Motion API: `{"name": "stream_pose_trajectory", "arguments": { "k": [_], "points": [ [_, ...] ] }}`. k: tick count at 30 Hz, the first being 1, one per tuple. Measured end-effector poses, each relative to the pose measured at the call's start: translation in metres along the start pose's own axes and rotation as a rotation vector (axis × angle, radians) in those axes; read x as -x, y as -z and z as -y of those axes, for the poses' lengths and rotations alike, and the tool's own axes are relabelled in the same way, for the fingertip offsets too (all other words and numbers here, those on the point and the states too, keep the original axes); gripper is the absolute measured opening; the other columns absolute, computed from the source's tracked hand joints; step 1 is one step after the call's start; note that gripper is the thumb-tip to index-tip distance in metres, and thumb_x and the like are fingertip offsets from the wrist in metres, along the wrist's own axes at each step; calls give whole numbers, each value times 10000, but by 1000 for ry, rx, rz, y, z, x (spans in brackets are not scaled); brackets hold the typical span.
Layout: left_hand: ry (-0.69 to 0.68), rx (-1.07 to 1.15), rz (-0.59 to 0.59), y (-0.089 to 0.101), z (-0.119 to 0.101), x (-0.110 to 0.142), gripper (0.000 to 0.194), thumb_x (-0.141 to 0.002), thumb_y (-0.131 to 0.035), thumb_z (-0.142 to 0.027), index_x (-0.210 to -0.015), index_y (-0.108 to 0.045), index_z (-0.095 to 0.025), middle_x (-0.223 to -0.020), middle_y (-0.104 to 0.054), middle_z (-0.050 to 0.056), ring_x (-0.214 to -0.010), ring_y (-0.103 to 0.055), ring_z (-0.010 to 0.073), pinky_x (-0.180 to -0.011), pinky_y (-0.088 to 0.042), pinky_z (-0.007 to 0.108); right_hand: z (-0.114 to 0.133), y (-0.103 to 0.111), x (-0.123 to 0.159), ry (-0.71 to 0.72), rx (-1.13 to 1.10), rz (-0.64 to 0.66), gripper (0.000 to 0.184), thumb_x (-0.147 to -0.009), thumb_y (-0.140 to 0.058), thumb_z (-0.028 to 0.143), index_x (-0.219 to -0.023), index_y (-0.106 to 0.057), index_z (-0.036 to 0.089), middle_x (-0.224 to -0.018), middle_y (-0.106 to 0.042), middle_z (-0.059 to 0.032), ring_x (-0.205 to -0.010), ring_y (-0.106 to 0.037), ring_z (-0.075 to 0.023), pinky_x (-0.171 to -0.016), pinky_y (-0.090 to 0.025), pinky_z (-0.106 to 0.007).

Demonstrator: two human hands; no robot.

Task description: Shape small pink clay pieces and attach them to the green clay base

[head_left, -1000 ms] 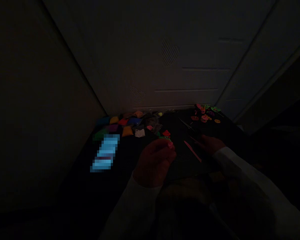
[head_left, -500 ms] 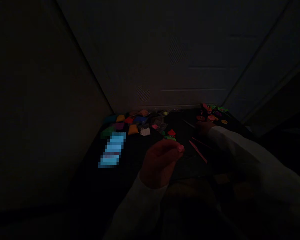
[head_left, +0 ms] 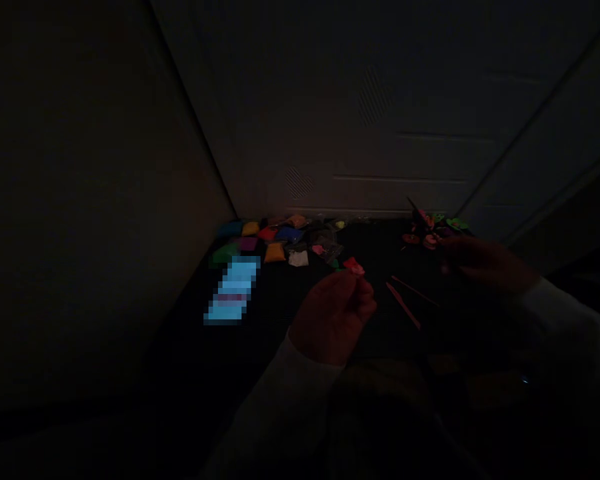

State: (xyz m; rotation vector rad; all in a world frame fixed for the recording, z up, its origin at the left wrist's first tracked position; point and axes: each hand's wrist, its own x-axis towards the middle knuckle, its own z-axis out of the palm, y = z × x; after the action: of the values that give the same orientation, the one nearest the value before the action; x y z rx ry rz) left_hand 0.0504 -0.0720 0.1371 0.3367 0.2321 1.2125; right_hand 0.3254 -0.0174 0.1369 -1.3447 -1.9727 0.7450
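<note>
The scene is very dark. My left hand (head_left: pixel 335 317) is raised over the dark work surface (head_left: pixel 280 313), its fingers pinched on a small pink-red piece (head_left: pixel 356 269). My right hand (head_left: pixel 483 263) is lifted at the right, closed round a thin dark tool (head_left: pixel 420 215) whose tip points up and to the left. The tool's tip lies in front of a cluster of small bright clay shapes (head_left: pixel 433 230). Both sleeves are white.
Several coloured packets (head_left: pixel 273 241) lie at the back left of the surface. Two thin pink sticks (head_left: pixel 405 305) rest between my hands. A blurred light-blue patch (head_left: pixel 233 290) lies to the left. Pale panelled walls (head_left: pixel 370 120) close in the back.
My right hand reached toward the back of the surface, then lifted to the right with a thin dark tool. My left hand stayed raised with the pink piece. The view shifted right.
</note>
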Motion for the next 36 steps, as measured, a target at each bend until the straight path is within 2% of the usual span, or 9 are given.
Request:
{"name": "stream_pose_trajectory", "arguments": {
  "k": [2, 4, 5, 8, 12, 19, 25, 30, 36],
  "points": [
    [6, 13, -13, -1, 0, 0, 44, -683, -596, -164, -704, -616, -132, -598, -552, -10, -575, -509, 57, -500, -394, 161, 24, -2, 28, 109, 206, 76, 389, -700, -553, 301, -1075, -458, 265, -1022, -555, -27, -891, -529, -172, -748, -418, -289],
    [9, 11, -13, -2, 0, 0, 42, -691, -587, -164, -709, -613, -137, -605, -550, -16, -578, -511, 58, -493, -391, 163, 44, -6, 51, 212, 382, 100, 400, -700, -531, 361, -1082, -455, 269, -995, -546, -33, -886, -513, -193, -742, -406, -327],
    [13, 5, -6, -3, 0, 0, 40, -692, -585, -163, -708, -613, -138, -608, -551, -17, -582, -513, 59, -492, -390, 164, 52, -9, 59, 255, 419, 73, 435, -695, -510, 407, -1097, -440, 256, -1003, -535, -46, -897, -497, -212, -757, -391, -359],
    [10, -10, 10, -3, 0, 1, 42, -697, -578, -155, -712, -614, -139, -629, -563, -17, -592, -524, 61, -497, -395, 168, 68, -14, 71, 333, 546, 48, 404, -729, -449, 391, -1107, -423, 249, -1000, -521, -58, -884, -468, -219, -717, -368, -367],
    [8, -36, -11, -4, 1, 1, 45, -695, -576, -140, -709, -617, -129, -675, -592, -2, -615, -546, 66, -519, -412, 173, 79, -14, 70, 370, 731, 28, 402, -737, -449, 375, -1115, -420, 241, -986, -530, -58, -825, -458, -215, -701, -330, -378],
    [40, -14, 38, 1, 1, -1, 25, -661, -603, -113, -681, -617, -117, -661, -617, 6, -620, -561, 69, -540, -426, 173, 80, -6, 65, 511, 870, 80, 448, -733, -476, 300, -1167, -384, 239, -977, -565, -47, -748, -496, -195, -658, -311, -344],
    [127, 47, 87, 4, 1, -3, 63, -688, -566, -94, -700, -620, -125, -685, -636, 24, -620, -566, 66, -532, -425, 162, 82, -11, 67, 417, 857, 83, 423, -737, -452, 298, -1153, -386, 253, -1004, -563, -42, -790, -512, -219, -702, -315, -394],
    [76, 63, 74, 6, 0, -6, 115, -621, -603, -39, -687, -620, -131, -655, -625, -2, -641, -572, 68, -524, -419, 143, 78, -12, 67, 402, 833, 86, 422, -713, -475, 273, -1128, -402, 255, -1004, -563, -38, -778, -509, -219, -676, -333, -382],
    [18, 0, 55, 9, -1, -9, 120, -612, -607, -46, -688, -626, -137, -637, -609, -2, -607, -559, 61, -513, -420, 144, 70, -13, 66, 418, 823, 91, 459, -696, -506, 301, -1140, -398, 258, -960, -575, -28, -718, -493, -185, -637, -342, -342]
  ]
}}
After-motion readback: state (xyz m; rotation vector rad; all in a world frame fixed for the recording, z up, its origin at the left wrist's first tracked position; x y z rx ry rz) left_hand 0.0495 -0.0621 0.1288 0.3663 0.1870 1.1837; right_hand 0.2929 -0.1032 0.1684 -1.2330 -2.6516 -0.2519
